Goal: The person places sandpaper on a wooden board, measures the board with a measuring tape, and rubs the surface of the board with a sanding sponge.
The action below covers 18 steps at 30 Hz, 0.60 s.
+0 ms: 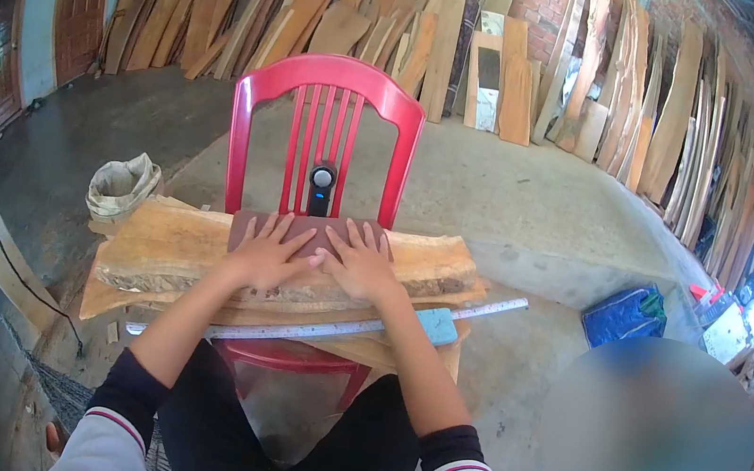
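My left hand (271,255) lies flat with fingers spread on a reddish-brown sheet (302,225) that looks like sandpaper. Beside it, my right hand (360,264) is spread on the same sheet, the thumbs meeting in the middle. The sheet covers part of a rough-edged wooden slab (157,245), which rests with other boards across a red plastic chair (241,146). A white measuring strip (327,329) with markings slants over the boards below my wrists. Near my right forearm sits a light blue block (437,325).
A black device (321,188) with a round front stands against the chair back. An open whitish sack (123,186) is at the left. Many planks (337,30) lean along the far wall. A blue bag (625,316) lies at the right, near a blurred patch.
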Available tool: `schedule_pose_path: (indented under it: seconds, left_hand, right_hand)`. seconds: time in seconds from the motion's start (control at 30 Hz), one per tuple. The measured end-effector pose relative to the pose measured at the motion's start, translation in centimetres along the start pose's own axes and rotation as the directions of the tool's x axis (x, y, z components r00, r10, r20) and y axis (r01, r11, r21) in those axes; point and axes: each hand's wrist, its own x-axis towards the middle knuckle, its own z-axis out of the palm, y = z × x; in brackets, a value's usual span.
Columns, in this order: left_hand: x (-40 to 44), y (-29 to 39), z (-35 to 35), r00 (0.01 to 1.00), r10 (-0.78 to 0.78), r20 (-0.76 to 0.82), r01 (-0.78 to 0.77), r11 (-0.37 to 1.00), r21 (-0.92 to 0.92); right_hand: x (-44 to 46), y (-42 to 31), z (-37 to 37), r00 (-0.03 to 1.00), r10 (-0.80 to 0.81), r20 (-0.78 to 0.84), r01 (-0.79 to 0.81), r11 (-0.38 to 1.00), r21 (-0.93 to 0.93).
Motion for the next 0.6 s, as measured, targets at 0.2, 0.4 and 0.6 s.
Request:
schedule_pose_path:
  seconds: [0.2,0.4,0.6]
  left_hand:
    - [-3.0,0.6,1.6,0.996,0.027,-0.086,-0.026,1.0,0.016]
    - [-5.5,1.7,1.7,0.995,0.023,-0.093,-0.021,1.0,0.019]
    - [0.1,-0.7,1.0,0.999,0.0,-0.041,0.0,1.0,-0.005]
  right_hand:
    - [-2.8,-1.3,0.4,0.999,0.006,-0.035,-0.007,1.0,-0.005]
    - [-4.8,-2.3,0.3,0.998,0.0,-0.062,0.0,1.0,0.007]
    - [0.4,-0.8,1.4,0.997,0.05,-0.065,-0.049,0.999,0.004]
